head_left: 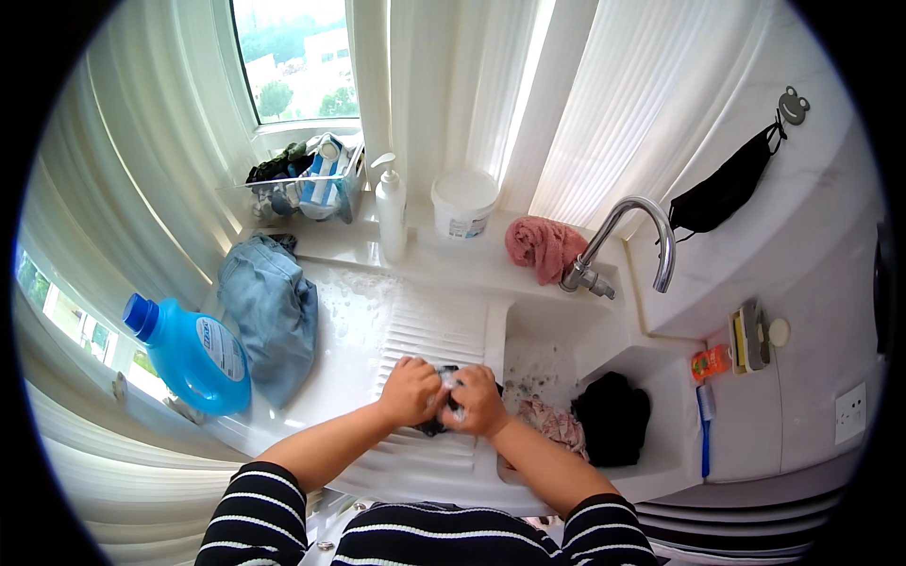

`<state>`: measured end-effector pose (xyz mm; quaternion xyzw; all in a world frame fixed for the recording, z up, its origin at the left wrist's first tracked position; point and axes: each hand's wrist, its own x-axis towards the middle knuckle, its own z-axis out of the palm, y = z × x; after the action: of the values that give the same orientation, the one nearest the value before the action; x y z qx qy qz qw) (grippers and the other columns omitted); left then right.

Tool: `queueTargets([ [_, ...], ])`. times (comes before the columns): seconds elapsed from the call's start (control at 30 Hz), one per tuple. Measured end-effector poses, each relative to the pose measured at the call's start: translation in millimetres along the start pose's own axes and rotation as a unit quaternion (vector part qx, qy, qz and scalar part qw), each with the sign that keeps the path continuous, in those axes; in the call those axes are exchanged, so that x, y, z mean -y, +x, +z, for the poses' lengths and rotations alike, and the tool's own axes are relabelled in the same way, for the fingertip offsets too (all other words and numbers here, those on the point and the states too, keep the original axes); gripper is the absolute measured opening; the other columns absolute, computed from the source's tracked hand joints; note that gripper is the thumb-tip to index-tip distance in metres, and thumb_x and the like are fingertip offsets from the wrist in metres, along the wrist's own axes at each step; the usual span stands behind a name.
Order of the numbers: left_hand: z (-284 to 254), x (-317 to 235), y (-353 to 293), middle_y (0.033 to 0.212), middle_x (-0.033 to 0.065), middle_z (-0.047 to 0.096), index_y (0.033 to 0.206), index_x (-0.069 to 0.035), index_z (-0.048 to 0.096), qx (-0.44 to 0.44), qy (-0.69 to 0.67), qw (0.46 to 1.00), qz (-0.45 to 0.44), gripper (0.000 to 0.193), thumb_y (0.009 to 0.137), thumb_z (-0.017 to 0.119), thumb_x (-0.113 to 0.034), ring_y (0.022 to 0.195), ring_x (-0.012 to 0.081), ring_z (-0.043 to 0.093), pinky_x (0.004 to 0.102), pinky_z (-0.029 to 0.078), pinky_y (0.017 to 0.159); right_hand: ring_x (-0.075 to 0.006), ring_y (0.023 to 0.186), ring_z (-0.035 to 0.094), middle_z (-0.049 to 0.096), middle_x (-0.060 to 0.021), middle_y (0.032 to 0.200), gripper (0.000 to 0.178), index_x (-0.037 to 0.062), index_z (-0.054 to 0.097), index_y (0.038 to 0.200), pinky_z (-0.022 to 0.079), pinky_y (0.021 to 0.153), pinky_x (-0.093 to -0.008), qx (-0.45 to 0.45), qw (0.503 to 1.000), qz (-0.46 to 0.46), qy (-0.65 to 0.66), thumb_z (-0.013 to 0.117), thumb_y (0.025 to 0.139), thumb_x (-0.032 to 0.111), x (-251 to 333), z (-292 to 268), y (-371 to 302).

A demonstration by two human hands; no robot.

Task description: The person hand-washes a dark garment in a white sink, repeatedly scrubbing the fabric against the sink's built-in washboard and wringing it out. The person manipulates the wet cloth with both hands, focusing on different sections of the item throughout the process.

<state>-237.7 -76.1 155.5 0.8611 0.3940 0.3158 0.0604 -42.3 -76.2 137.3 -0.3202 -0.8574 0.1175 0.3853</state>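
Both my hands meet over the ribbed washboard [429, 330] built into the white sink counter. My left hand [412, 392] and my right hand [477, 400] are closed around a dark, soapy cloth [432, 426], with white suds showing between them. Most of the cloth is hidden by my fingers, so I cannot tell what garment it is. Just right of my hands, the basin [538, 330] has foam on its floor. In it lie a pink patterned cloth [552, 424] and a bunched black cloth [612, 418].
A curved chrome faucet [651, 209] rises behind the basin beside a pink towel [545, 247]. Left stand blue jeans [272, 316] in a heap and a blue detergent bottle [189, 357]. Along the back are a pump bottle [391, 212], a white tub [464, 203] and a clear bin [307, 193].
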Motion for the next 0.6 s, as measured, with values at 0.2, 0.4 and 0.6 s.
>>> queueTargets([
  [0.2,6,9,46,0.125,0.0188,0.057,0.092,-0.003,0.067,0.041,0.072,0.946,-0.315,0.037,0.083,0.070,-0.039,0.121,0.0389,0.047,0.0505,0.038,0.097,-0.0404,0.114,0.052,0.057,-0.0196,0.122,0.039,0.0059,0.065,0.096,0.043,0.097,-0.0475,-0.017,0.965,0.260,0.008,0.079,0.066,0.027,-40,25,27],
  [0.4,-24,-35,-28,0.097,0.0084,0.060,0.074,-0.010,0.059,-0.023,-0.064,0.996,0.056,0.024,0.075,0.075,-0.027,0.100,0.0311,0.056,0.0485,0.040,0.089,-0.0279,0.099,0.055,0.060,-0.0071,0.098,0.031,0.0096,0.061,0.076,0.040,0.093,-0.0510,0.029,0.996,-0.082,-0.014,0.078,0.059,0.028,35,-23,-24],
  [0.6,27,30,35,0.096,0.0095,0.060,0.079,-0.009,0.062,-0.069,0.058,0.976,-0.197,0.018,0.080,0.069,-0.026,0.099,0.0322,0.053,0.0459,0.041,0.084,-0.0336,0.105,0.053,0.056,-0.0114,0.110,0.041,0.0091,0.060,0.102,0.041,0.086,-0.0489,-0.079,0.973,0.200,-0.084,0.075,0.070,0.029,-25,22,40],
])
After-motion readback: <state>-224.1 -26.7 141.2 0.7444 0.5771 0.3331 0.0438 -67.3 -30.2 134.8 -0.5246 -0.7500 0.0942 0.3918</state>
